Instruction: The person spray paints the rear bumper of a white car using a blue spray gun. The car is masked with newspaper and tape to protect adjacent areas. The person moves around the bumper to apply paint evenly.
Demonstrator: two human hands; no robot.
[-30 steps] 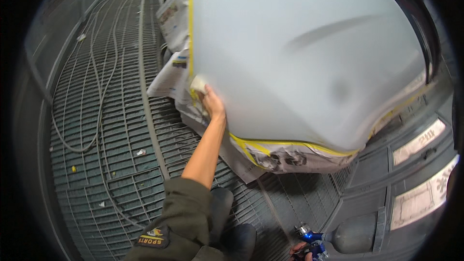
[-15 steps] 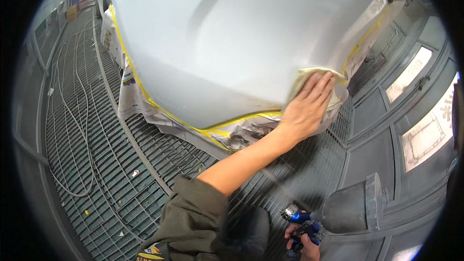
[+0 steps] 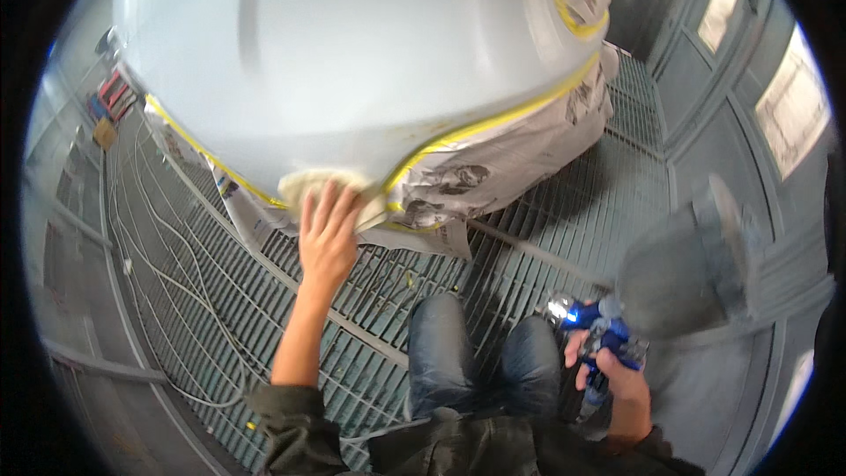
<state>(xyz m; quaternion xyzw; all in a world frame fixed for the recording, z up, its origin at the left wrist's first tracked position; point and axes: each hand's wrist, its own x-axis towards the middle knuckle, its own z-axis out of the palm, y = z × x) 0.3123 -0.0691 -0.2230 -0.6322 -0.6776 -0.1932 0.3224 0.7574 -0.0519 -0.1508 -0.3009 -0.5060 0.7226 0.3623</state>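
My left hand [image 3: 326, 242] lies with outstretched fingers over a pale yellowish cloth [image 3: 304, 183], pressing it to the lower edge of a light grey car body panel [image 3: 352, 62]. Yellow masking tape [image 3: 493, 126] follows the panel's edge, and printed masking paper [image 3: 533, 163] hangs below it. The cloth covers part of the tape near the corner. Down at the right, my right hand [image 3: 624, 381] is wrapped round the handle of a blue spray gun [image 3: 614, 335], away from the panel. A large grey cup [image 3: 674, 278] is attached to the gun, blurred by motion.
Metal floor grating [image 3: 370, 286] lies beneath the car and around my knees [image 3: 441, 344]. Long pale hoses [image 3: 189, 286] run over it at the left. Grey walls with windows [image 3: 793, 110] rise at the right. A cardboard box [image 3: 105, 134] and red object [image 3: 116, 95] stand far left.
My left hand and the cloth have moved left along the panel's lower edge, from the right corner. The view has shifted, and the spray gun appears higher and farther right, still in my right hand.
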